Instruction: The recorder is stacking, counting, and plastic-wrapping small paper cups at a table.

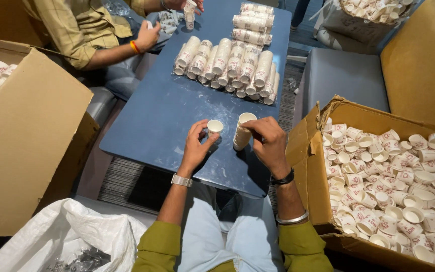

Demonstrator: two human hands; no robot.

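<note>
Landmark: the dark blue rectangular worktop (167, 116). At its near edge I see the left hand (196, 147) pinching a single small white paper cup (215, 126) by the rim, mouth up, axis vertical, probably held ready for nesting. Just right of it, the right hand (269, 143) is closed around a short nested stack of white paper cups (241, 132), steadying it; long axis near upright, mouth up, tilted slightly. Right of the worktop: open brown cardboard box (305, 151) of loose cups.
</note>
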